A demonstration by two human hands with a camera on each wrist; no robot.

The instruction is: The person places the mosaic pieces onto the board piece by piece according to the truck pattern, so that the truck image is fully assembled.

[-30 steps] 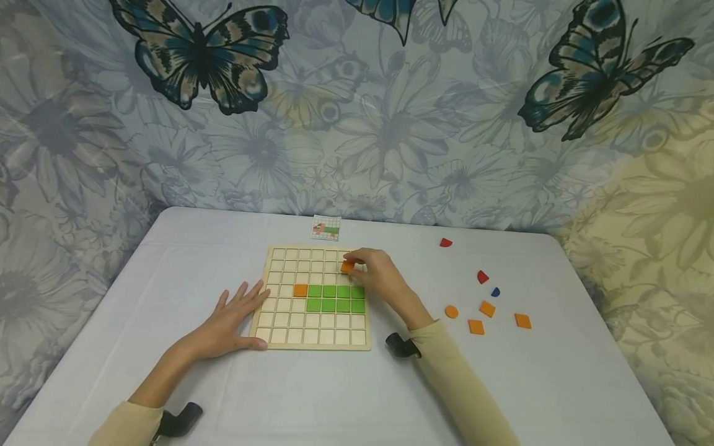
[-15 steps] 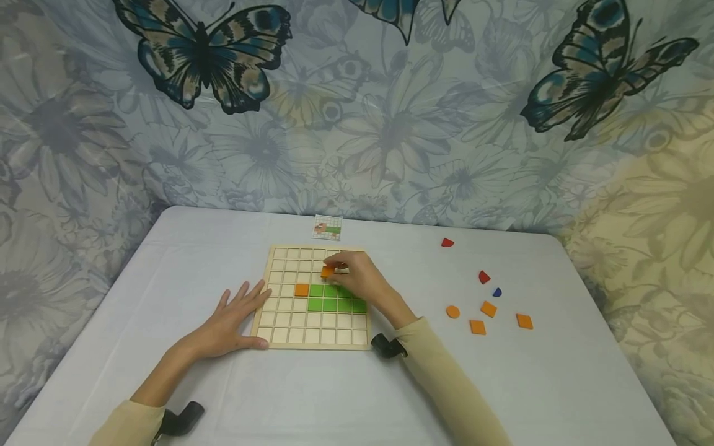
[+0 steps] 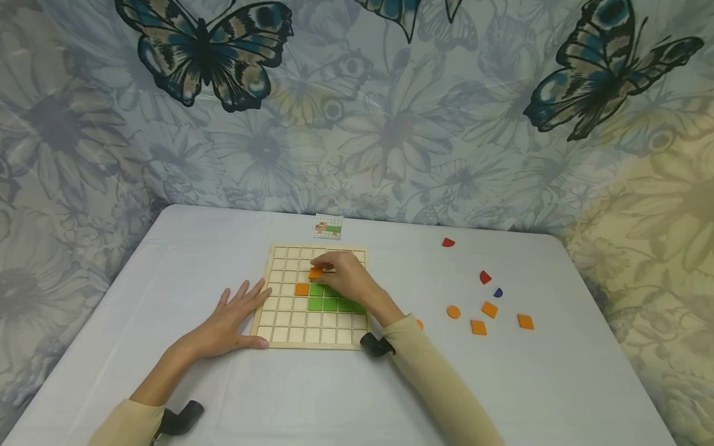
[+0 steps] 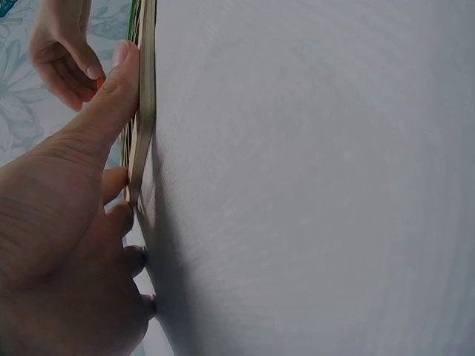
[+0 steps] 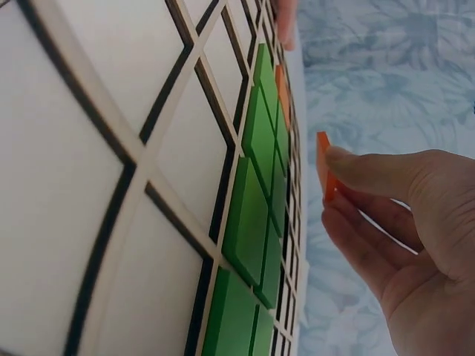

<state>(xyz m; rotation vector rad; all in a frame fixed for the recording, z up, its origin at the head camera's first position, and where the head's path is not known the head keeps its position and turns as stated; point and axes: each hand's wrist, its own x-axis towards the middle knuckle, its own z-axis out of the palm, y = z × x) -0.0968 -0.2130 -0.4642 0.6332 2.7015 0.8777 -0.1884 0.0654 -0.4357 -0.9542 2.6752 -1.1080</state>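
head view: a backdrop printed with flowers and butterflies rises behind a white-covered table; on that lies a pale wooden board divided into square cells; my cream sleeves reach in from the near side; my left hand rests at the board's left edge, fingers spread, thumb at the near left corner; my right hand is over the board's far half, thumb and fingertips pinching an orange tile; green tiles fill two rows of cells, partly hidden by that hand; a printed card lies just beyond the far edge; the tile i pinch is tilted and apart from the board in the right wrist view; a seated orange square sits just left of the farther green row; to the right lie three loose orange squares, an orange disc and a part-hidden orange piece beside my sleeve; smallest are two red wedges and a blue half-disc, near the closer wedge.
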